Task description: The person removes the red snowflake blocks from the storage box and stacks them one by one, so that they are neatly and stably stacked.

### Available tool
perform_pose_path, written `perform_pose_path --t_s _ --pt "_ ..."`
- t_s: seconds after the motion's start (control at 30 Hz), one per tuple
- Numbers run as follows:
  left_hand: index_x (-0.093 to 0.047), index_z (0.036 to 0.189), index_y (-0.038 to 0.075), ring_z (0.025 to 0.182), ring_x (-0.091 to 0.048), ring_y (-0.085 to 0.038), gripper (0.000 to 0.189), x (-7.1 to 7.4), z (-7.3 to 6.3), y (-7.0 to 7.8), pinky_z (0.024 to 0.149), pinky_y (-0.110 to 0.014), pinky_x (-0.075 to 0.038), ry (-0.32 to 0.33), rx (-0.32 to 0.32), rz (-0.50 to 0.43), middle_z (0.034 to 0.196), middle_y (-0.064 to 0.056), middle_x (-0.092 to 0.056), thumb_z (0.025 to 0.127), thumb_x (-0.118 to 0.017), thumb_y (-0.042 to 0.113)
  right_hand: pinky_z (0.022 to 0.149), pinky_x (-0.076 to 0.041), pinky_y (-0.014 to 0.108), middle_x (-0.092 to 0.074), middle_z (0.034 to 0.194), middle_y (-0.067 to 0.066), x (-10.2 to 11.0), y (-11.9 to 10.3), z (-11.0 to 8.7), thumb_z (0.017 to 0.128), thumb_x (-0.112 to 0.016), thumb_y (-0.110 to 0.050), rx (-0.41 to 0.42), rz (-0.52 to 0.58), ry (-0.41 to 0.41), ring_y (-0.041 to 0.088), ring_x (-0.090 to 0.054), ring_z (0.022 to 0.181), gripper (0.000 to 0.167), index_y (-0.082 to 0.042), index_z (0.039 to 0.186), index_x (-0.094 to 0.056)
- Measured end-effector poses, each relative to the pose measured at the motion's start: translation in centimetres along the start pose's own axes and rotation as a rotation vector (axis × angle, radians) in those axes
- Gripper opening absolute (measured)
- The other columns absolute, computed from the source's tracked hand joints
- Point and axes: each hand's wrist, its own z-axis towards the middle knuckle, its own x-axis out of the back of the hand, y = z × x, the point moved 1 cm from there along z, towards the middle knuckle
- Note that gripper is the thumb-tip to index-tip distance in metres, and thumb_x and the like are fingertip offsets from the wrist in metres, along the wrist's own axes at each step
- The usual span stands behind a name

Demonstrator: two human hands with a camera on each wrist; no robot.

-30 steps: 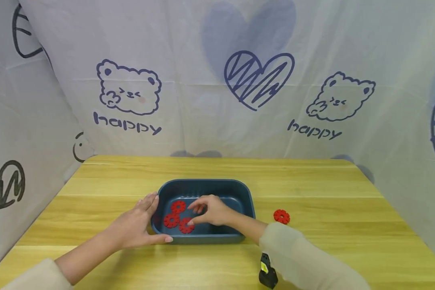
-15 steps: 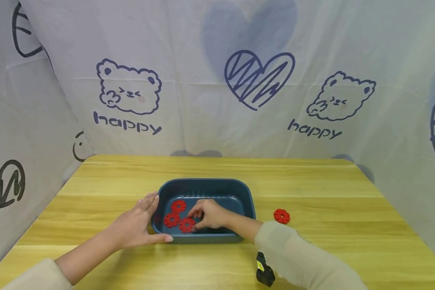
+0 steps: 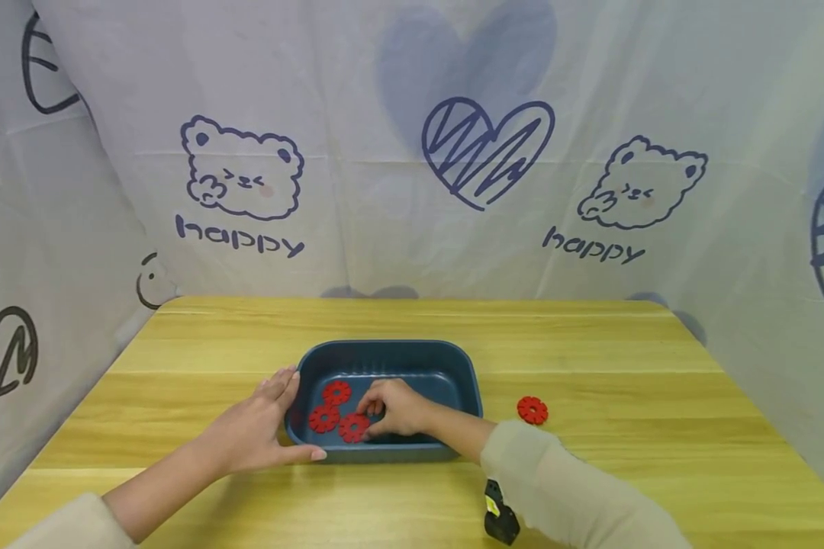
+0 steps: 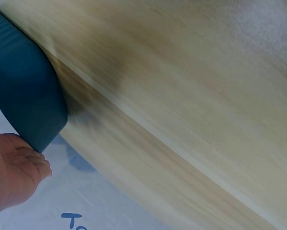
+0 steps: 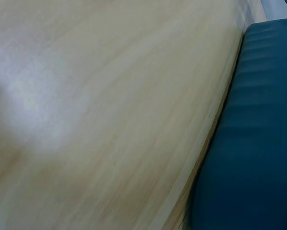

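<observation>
A dark blue rectangular basin [image 3: 384, 454] stands on the table with three red notched plastic discs inside, at its left end. My left hand [image 3: 257, 427] rests against the basin's front left corner, fingers along the left side and thumb stretched along the front wall. In the left wrist view, that hand [image 4: 21, 167] reaches the rim from outside. My right hand [image 3: 398, 408] is down inside the basin, fingers bent, thumb and index finger at the right edge of the nearest red disc [image 3: 352, 428]. The other two discs, an upper one [image 3: 336, 393] and a left one [image 3: 324, 418], lie beside it.
Another red disc [image 3: 532, 410] lies on the wooden table [image 3: 604, 351] right of the basin. A small black object with a yellow mark [image 3: 500, 515] shows by the right sleeve [image 3: 570, 480]. Behind the table hangs a printed white cloth [image 3: 371, 213].
My right hand has shifted slightly right, and its thumb and index finger have closed in at the nearest disc's right edge. The left hand and basin have stayed in place.
</observation>
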Motion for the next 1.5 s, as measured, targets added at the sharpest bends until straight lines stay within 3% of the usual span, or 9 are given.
perform_pose_path --t_s 0.57,0.83,1.13,1.5 --pt "-0.037 0.136 -0.013 0.132 -0.033 -0.046 0.112 0.1 0.0 0.0 0.099 -0.054 -0.040 -0.005 0.005 -0.007 0.143 -0.032 -0.032 0.069 -0.058 0.075 0.066 -0.044 0.011 -0.062 0.082 0.006 -0.2 0.4 0.1 0.072 -0.079 -0.015 0.006 -0.039 0.024 0.010 -0.056 0.073 0.023 -0.002 0.089 -0.070" --pt "-0.036 0.136 -0.012 0.132 -0.032 -0.046 0.112 0.2 0.1 0.1 0.100 -0.054 -0.039 -0.017 0.010 -0.004 0.144 -0.031 -0.031 0.069 -0.058 0.075 0.065 -0.045 0.011 -0.062 0.082 0.006 -0.1 0.2 0.0 0.072 -0.078 -0.010 -0.035 0.014 0.042 0.011 -0.055 0.072 0.021 -0.001 0.088 -0.069" --pt "-0.036 0.137 -0.011 0.131 -0.034 -0.048 0.114 0.3 0.2 0.0 0.096 -0.055 -0.043 -0.033 0.037 0.008 0.145 -0.031 -0.030 0.068 -0.057 0.077 0.065 -0.046 0.013 -0.063 0.082 0.008 1.2 -0.1 -0.7 0.071 -0.078 -0.012 -0.035 0.083 0.163 0.011 -0.055 0.072 0.023 0.000 0.089 -0.070" --pt "-0.037 0.136 -0.012 0.131 -0.034 -0.047 0.113 0.2 0.2 0.0 0.096 -0.055 -0.043 -0.027 0.037 0.015 0.145 -0.030 -0.031 0.068 -0.058 0.076 0.066 -0.047 0.014 -0.062 0.085 0.009 2.7 -0.3 -2.5 0.075 -0.077 -0.015 -0.048 0.161 0.236 0.018 -0.056 0.075 0.023 -0.002 0.093 -0.070"
